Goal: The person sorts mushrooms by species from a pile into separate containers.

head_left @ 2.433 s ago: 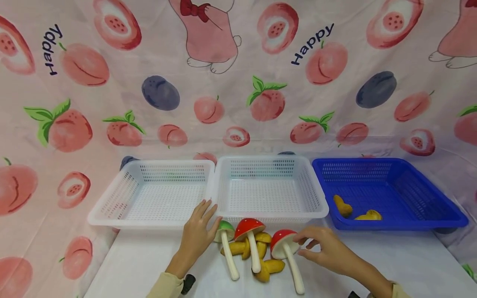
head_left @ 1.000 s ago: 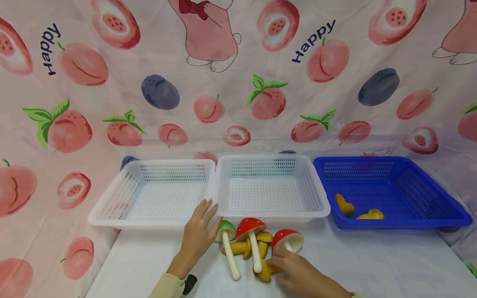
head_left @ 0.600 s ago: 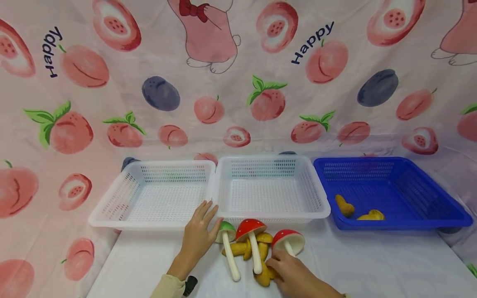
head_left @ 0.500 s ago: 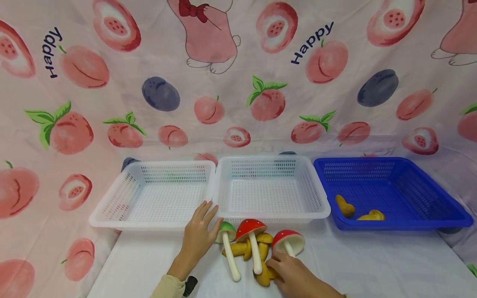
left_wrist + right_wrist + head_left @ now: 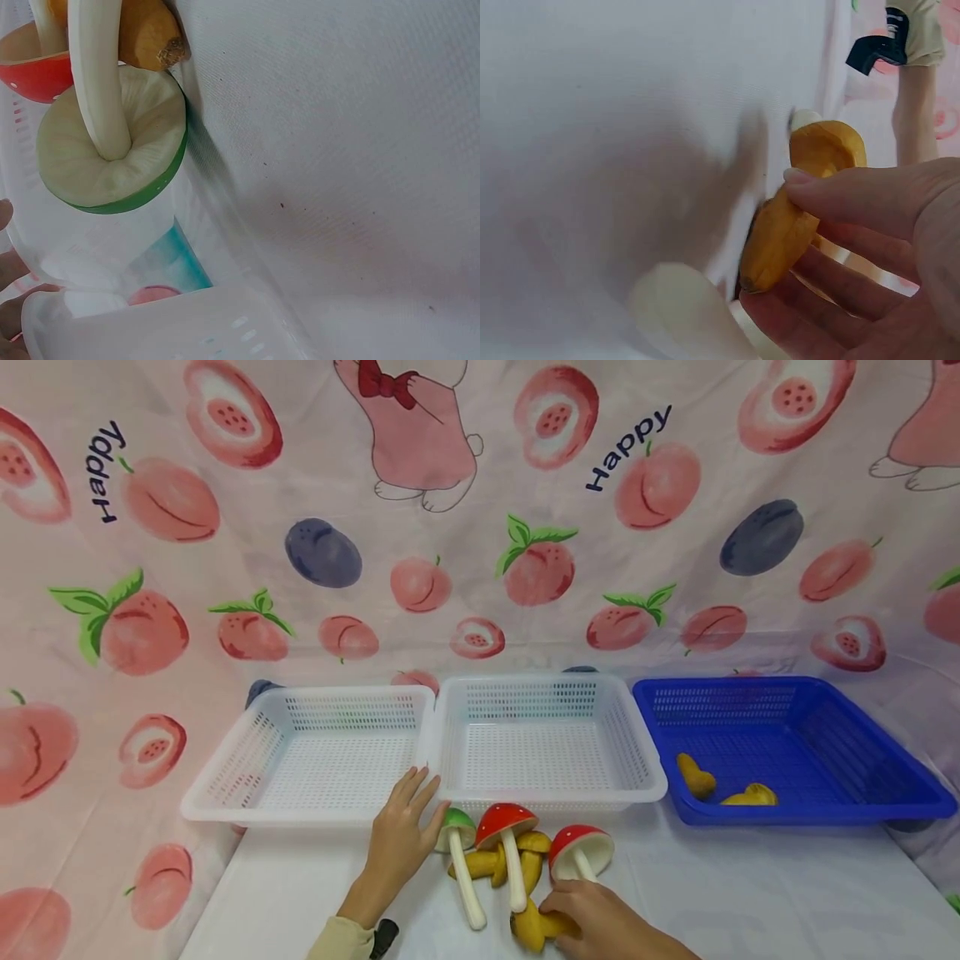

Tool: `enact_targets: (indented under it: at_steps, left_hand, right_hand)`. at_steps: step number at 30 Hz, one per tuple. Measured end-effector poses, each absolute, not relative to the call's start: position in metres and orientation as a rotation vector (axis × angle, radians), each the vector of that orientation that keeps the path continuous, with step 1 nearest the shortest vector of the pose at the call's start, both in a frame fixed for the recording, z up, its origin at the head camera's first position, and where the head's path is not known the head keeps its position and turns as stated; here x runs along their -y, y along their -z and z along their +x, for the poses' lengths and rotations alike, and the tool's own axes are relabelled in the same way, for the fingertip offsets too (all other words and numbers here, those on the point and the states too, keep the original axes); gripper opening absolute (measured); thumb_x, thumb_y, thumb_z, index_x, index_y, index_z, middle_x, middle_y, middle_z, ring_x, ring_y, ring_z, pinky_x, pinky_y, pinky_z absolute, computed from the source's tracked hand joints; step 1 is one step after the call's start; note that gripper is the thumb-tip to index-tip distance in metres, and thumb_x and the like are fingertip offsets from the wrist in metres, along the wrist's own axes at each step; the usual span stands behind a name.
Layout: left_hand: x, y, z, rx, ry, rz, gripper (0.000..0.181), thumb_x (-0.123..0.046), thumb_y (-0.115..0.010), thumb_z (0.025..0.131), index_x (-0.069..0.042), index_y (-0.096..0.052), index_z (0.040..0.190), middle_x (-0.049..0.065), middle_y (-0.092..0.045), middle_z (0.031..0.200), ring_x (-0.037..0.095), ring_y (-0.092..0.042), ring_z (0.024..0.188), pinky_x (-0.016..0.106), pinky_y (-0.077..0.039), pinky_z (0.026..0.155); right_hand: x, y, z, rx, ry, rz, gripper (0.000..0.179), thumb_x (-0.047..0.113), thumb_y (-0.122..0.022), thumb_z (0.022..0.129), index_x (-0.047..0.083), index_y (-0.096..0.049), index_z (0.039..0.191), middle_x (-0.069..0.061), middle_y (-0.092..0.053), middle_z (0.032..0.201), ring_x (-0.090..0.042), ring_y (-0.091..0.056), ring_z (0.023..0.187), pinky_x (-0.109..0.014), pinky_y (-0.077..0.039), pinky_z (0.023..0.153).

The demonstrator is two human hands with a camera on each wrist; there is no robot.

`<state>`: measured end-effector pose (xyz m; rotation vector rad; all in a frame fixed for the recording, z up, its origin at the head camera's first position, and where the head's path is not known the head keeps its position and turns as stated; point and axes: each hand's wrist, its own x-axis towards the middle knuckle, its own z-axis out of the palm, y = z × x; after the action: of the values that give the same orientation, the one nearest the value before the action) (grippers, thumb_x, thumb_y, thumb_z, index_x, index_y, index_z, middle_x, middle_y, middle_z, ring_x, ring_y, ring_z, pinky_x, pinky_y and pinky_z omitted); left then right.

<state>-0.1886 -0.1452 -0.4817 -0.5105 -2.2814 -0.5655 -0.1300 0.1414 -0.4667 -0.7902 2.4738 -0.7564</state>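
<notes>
My right hand (image 5: 603, 914) pinches the stem of a yellow-brown mushroom (image 5: 531, 928) at the table's near side. In the right wrist view the thumb lies over this mushroom (image 5: 780, 232) and the fingers curl beneath it. My left hand (image 5: 401, 835) rests, fingers extended, at the front rims of the two white baskets, beside a green-capped mushroom (image 5: 465, 877). Two red-capped mushrooms (image 5: 507, 825) (image 5: 581, 849) with white stems lie nearby; the right one's stem is partly hidden by my right hand. Two more yellow-brown mushrooms (image 5: 480, 866) (image 5: 532, 858) lie among them.
Along the back stand a left white basket (image 5: 300, 817), a middle white basket (image 5: 555, 795) and a blue basket (image 5: 817, 814). Two yellow-brown mushrooms (image 5: 696, 777) (image 5: 753, 794) lie in the blue one. A fruit-print cloth (image 5: 465, 527) hangs behind.
My right hand has moved from beside the right red-capped mushroom down and left to the near yellow-brown mushroom. It now grips that mushroom, which has shifted slightly toward me. The left hand stays put.
</notes>
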Motion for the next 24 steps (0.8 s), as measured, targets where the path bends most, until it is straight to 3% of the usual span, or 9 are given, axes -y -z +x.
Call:
enact_targets:
  at_steps: [7,18,24]
  left_hand:
    - [0.143,0.482,-0.189,2.269,0.569,-0.516,0.038,-0.018,-0.076,0.078,0.0,-0.069,0.111,0.021,-0.061,0.119,0.038,-0.055,0.115,0.048,-0.052,0.083]
    - [0.145,0.482,-0.189,2.258,0.557,-0.523,0.038,-0.018,-0.077,0.077,0.001,-0.069,0.11,0.022,-0.062,0.118,0.039,-0.056,0.113,0.048,-0.052,0.082]
    - [0.146,0.483,-0.19,2.267,0.542,-0.517,0.038,-0.019,-0.076,0.078,0.0,-0.069,0.11,0.022,-0.061,0.119,0.038,-0.055,0.114,0.047,-0.052,0.082]
  right_hand:
    - [-0.15,0.449,-0.123,-2.443,0.759,-0.802,0.023,0.022,-0.076,0.08,0.015,-0.073,0.101,0.017,-0.063,0.094,-0.001,-0.055,0.083,-0.033,-0.054,0.079]
    - [-0.167,0.427,-0.117,-2.41,0.889,-0.833,0.025,0.028,-0.073,0.082,0.018,-0.071,0.105,0.019,-0.061,0.1,0.001,-0.055,0.086,-0.026,-0.053,0.081]
    - [-0.176,0.42,-0.121,-2.434,0.899,-0.838,0.026,0.019,-0.075,0.081,0.014,-0.071,0.106,0.014,-0.063,0.104,0.0,-0.057,0.089,-0.028,-0.054,0.081]
